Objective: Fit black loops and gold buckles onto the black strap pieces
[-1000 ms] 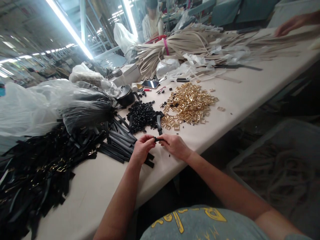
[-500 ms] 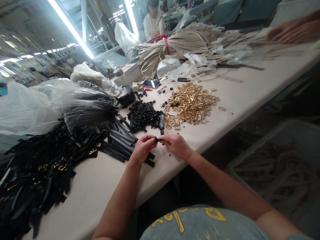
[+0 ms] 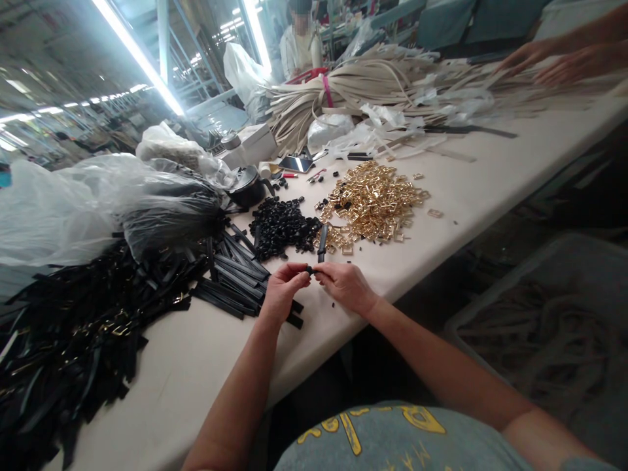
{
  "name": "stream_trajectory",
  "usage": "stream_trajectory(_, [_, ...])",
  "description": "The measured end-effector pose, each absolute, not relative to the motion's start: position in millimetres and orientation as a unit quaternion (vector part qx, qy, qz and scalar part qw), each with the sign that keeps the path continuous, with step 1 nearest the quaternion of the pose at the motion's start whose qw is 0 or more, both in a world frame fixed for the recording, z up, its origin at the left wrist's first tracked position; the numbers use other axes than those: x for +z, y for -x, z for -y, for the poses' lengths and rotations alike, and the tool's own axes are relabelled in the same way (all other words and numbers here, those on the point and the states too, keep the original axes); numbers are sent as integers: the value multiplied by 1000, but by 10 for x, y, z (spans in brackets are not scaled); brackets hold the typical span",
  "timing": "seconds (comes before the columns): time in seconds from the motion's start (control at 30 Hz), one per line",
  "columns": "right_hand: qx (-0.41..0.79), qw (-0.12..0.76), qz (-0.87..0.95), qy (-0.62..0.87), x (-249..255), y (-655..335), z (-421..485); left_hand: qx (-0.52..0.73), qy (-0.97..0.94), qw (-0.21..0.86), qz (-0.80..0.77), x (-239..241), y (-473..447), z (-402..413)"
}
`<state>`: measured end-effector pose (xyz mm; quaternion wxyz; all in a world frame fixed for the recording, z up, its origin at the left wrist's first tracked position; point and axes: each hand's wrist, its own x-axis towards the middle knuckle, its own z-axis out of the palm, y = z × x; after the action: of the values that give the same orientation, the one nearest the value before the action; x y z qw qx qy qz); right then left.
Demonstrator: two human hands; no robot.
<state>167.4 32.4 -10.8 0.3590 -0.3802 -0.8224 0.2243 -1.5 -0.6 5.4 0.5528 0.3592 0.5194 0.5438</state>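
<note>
Close to the table's near edge, my left hand [image 3: 286, 288] and my right hand [image 3: 345, 285] meet, fingertips nearly touching. Between them they pinch a short black strap [image 3: 322, 243], whose free end stands up past the fingers with a dark band around it. The part inside the fingertips is small and mostly hidden. Just beyond lies a heap of small black loops [image 3: 279, 226]. Gold rectangular buckles [image 3: 375, 199] are piled to its right. Loose black straps [image 3: 238, 275] lie beside my left hand.
Finished-looking black straps with gold buckles [image 3: 93, 327] cover the table's left side, below a plastic bag [image 3: 167, 203]. A black lidded pot [image 3: 246, 186] and a phone [image 3: 296, 163] stand farther back. Beige strips [image 3: 353, 82] lie behind; another person's hands [image 3: 559, 65] are at right.
The strap's free end has tilted slightly to the right, and my fingers have shifted a little on it. The other person's hands have spread apart over the beige strips.
</note>
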Motion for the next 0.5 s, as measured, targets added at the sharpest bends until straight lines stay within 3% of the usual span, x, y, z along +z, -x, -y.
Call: stream_trajectory(0.5, [251, 309, 854, 336, -108, -1647, -332, 510, -480, 477, -531, 75, -67, -26])
